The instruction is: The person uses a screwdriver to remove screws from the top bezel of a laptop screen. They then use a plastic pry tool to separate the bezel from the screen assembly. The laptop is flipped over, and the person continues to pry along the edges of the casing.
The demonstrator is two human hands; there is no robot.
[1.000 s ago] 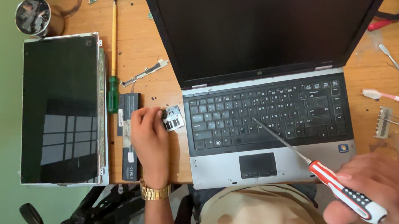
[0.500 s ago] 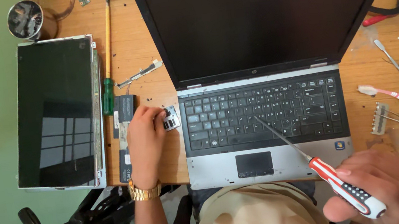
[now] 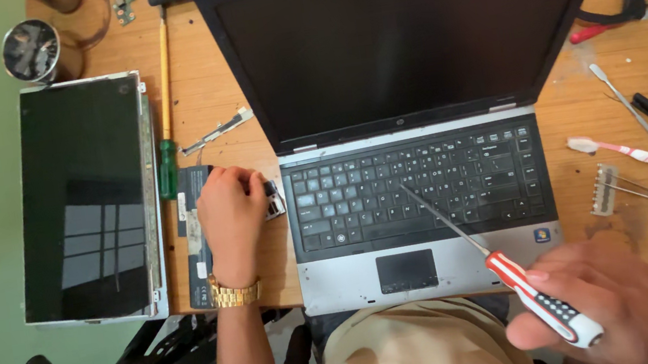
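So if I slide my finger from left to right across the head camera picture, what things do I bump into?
Loose screen panel → green-handled screwdriver → left hand → laptop → toothbrush

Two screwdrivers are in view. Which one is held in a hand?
The red-and-white-handled screwdriver, held by the right hand over the laptop keyboard. The green-handled screwdriver lies untouched on the desk.

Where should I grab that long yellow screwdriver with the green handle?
Grip the yellow screwdriver by its green handle, probably from above. It lies flat between the loose screen panel and the laptop; the handle is the thickest part and points toward you.
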